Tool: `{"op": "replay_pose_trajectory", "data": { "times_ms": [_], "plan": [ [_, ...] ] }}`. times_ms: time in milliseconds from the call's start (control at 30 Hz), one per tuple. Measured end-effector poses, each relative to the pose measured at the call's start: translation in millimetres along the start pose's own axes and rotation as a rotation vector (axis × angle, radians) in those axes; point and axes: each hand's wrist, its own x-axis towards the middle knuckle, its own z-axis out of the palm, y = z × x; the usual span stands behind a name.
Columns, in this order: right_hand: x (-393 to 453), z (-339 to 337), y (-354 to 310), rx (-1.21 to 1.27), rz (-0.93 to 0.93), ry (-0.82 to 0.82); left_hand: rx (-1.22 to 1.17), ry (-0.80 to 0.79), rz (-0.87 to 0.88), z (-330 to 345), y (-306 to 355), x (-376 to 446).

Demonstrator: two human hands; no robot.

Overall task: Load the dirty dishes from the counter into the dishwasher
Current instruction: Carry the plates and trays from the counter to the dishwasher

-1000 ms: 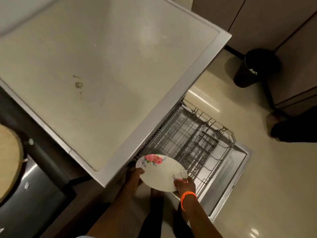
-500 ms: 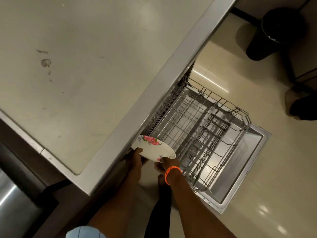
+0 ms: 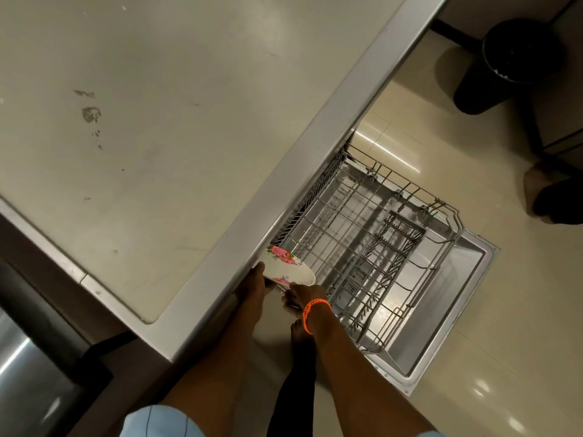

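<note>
Both arms reach down and forward, close together. The left hand (image 3: 256, 280) grips a plate (image 3: 288, 269) at its near edge, and the right hand (image 3: 301, 296), an orange band on its wrist, pinches the opposite rim.

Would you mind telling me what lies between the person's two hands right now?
In the head view, the floral plate lies between the left hand and the right hand, both holding its edges.

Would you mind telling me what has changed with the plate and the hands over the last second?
The floral plate has gone down from above the rack to its near corner beside the counter edge, and tilted more edge-on. Both hands went with it: the left hand still holds its left rim, the right hand its near rim. The rack remains pulled out and holds no dishes; the black bin stays standing.
</note>
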Motion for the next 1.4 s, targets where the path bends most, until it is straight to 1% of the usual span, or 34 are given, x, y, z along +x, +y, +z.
{"op": "replay_pose_trajectory", "data": {
  "times_ms": [67, 167, 200, 333, 500, 733, 800, 900, 967, 1033, 1100, 1167, 1300, 1400],
  "plan": [
    [5, -2, -1, -0.009, -0.027, 0.029, -0.039, -0.044, 0.002, 0, -3, 1],
    [13, -3, -3, -0.067, -0.074, 0.075, -0.175, -0.086, -0.012, -3, -14, 6],
    [16, -4, -4, -0.096, -0.083, 0.082, -0.176, -0.098, 0.001, -3, -15, 6],
    [23, -10, -5, -0.151, -0.105, 0.07, -0.086, -0.104, 0.017, 7, -18, 17],
    [25, -14, 1, -0.166, -0.134, 0.062, 0.128, -0.14, 0.088, 19, -27, 50],
    [6, -25, 4, -0.256, -0.113, 0.075, 0.137, -0.102, 0.102, 16, -34, 47],
    [-10, -27, -2, -0.281, -0.144, 0.1, 0.249, -0.121, 0.138, 7, -38, 45],
    [-24, -26, -9, -0.369, -0.231, 0.182, 0.44, -0.062, 0.2, -1, -50, 59],
    [-24, -27, -11, -0.448, -0.288, 0.228, 0.57, -0.055, 0.265, -8, -29, 18],
    [-51, -24, -23, -0.502, -0.369, 0.268, 0.667, -0.074, 0.341, -14, -11, -20],
    [-106, -19, -39, -0.532, -0.483, 0.312, 0.681, -0.108, 0.363, -18, 0, -48],
    [-144, -16, -51, -0.537, -0.573, 0.338, 0.697, -0.128, 0.386, -20, 9, -74],
    [-218, -14, -66, -0.635, -0.752, 0.369, 0.714, -0.144, 0.432, -31, 27, -122],
    [-261, -13, -72, -0.653, -0.882, 0.387, 0.743, -0.174, 0.527, -42, 41, -160]
  ]
}}
